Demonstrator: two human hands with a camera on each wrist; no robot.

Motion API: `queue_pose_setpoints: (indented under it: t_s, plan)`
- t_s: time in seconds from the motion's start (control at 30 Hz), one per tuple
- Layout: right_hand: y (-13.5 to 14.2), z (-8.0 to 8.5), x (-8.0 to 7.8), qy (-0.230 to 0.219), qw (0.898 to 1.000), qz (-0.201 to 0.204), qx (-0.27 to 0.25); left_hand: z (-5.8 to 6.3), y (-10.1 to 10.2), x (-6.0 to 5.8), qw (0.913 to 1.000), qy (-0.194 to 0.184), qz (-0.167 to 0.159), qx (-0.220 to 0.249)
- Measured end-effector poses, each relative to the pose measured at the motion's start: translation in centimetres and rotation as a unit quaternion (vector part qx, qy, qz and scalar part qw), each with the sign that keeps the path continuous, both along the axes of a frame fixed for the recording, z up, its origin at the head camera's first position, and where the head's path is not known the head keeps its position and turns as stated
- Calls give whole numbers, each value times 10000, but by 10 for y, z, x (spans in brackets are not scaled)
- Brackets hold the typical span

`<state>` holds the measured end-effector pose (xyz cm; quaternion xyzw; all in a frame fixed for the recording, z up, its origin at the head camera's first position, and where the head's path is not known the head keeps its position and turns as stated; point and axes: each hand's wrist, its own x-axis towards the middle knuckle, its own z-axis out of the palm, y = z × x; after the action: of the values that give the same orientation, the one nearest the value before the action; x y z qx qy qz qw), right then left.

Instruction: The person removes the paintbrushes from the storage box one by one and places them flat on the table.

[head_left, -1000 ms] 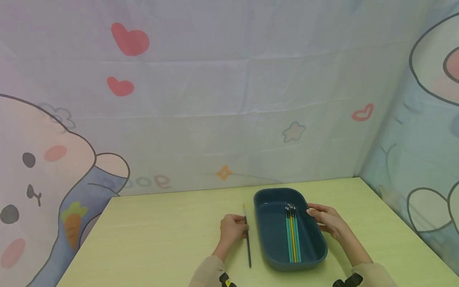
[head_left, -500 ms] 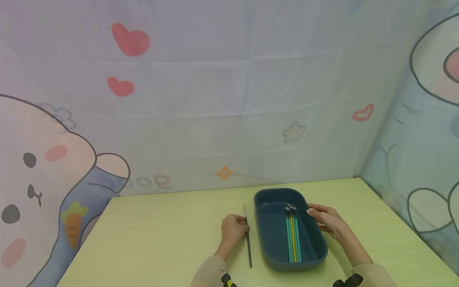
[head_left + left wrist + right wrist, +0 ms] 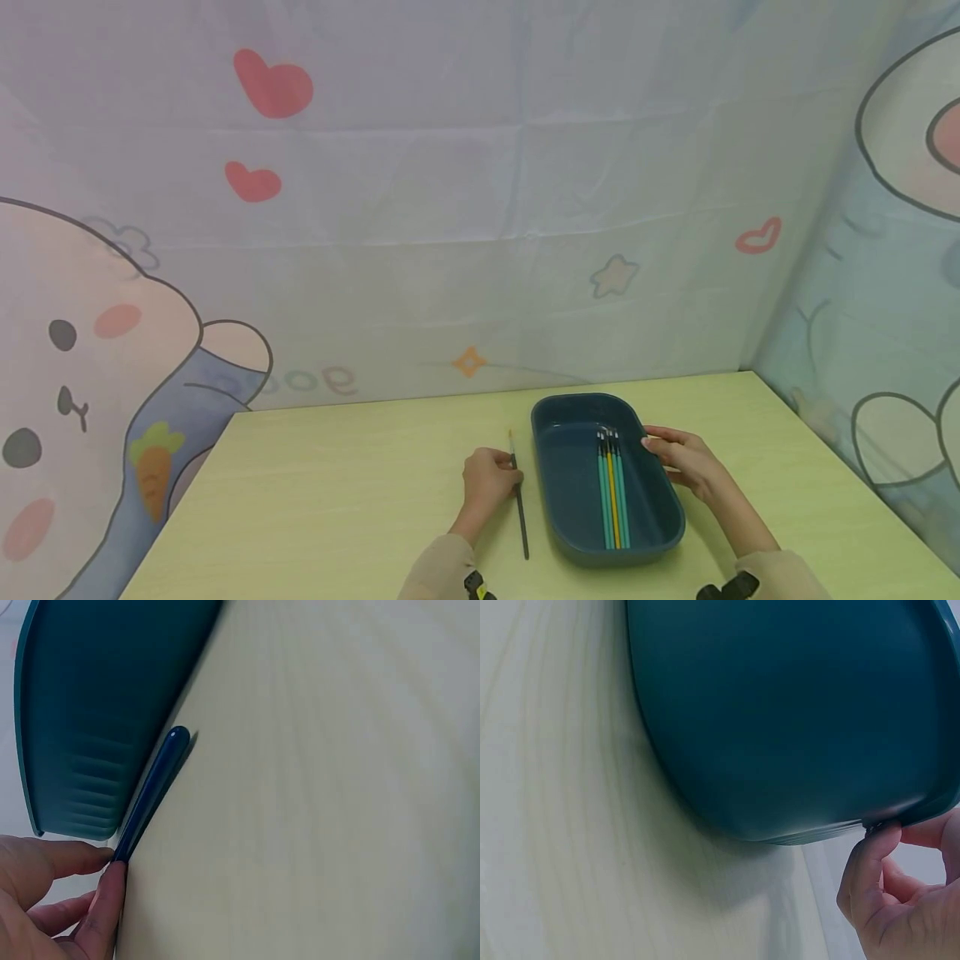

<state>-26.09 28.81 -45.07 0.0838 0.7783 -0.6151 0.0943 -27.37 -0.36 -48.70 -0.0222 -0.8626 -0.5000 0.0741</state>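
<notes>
A thin dark-handled paintbrush (image 3: 522,521) lies lengthwise beside the tray, its bristle tip pointing to the back of the table. My left hand (image 3: 489,482) pinches it near the middle between thumb and fingers; the left wrist view shows the rounded handle end (image 3: 177,739) close to the table. To the right stands a dark blue-green tray (image 3: 566,517) with several paintbrushes (image 3: 612,496) side by side in it, green-handled ones and a yellow one. My right hand (image 3: 690,462) grips the tray's right rim, thumb on top and fingers outside, as the right wrist view (image 3: 900,885) also shows.
The pale yellow-green table (image 3: 337,492) reaches back to a cloth backdrop (image 3: 420,208) printed with hearts and cartoon animals. More printed cloth (image 3: 885,333) stands along the right side. Dark wrist straps (image 3: 727,587) sit at the sleeves.
The left hand and its paintbrush have shifted very slightly to the right. The right hand, the tray and the paintbrushes inside look unchanged.
</notes>
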Motion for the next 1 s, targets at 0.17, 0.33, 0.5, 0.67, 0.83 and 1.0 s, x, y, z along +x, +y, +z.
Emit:
queue_pose_setpoints:
  t_s: [0.17,0.33,0.5,0.67,0.83,1.0]
  plan:
    - [0,0,1,-7,10000,15,-8,6,-1,3,9999,-55,42,-104]
    - [-1,0,1,-19,10000,1,14,9,-2,5,9992,-7,149,-360]
    - [-1,0,1,-26,10000,-14,27,11,-3,7,9991,47,141,-408]
    - [-1,0,0,-24,10000,3,71,11,-4,7,9991,43,172,-392]
    - [-1,-1,1,-24,9999,17,154,15,-6,7,9993,-131,309,-161]
    - [0,-1,1,-32,9999,23,167,22,-7,7,9973,-441,243,544]
